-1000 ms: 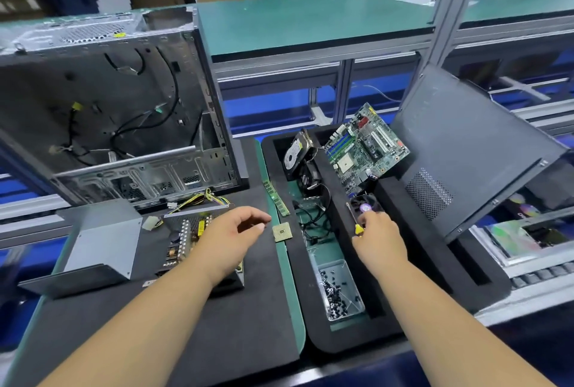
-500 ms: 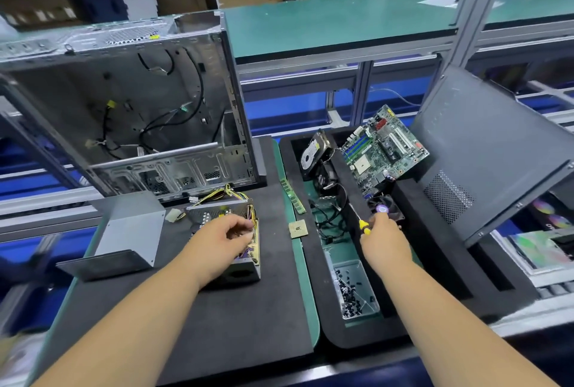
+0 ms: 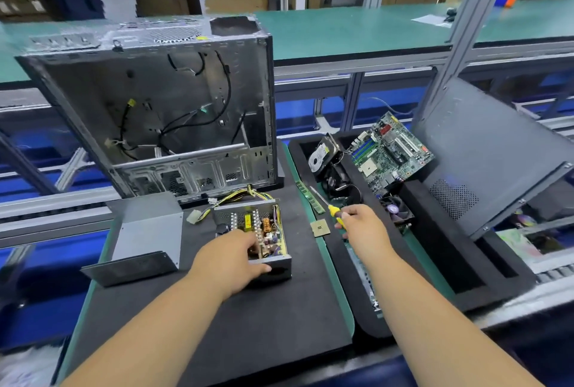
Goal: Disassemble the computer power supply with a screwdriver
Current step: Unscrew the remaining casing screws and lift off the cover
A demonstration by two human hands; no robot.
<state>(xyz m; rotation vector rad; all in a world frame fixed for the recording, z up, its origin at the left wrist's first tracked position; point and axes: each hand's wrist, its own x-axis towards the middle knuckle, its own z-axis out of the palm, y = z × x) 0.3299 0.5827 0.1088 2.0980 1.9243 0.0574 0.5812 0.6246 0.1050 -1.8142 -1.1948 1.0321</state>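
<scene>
Power supply (image 3: 257, 231), cover off, on a dark surface (image 3: 254, 324).
Left hand (image 3: 231, 259) grips its near edge; right hand (image 3: 362, 226) grips a yellow-handled screwdriver (image 3: 326, 203).

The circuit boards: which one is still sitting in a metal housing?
The power supply board, under the left hand. The green motherboard leans bare in the foam tray.
</scene>
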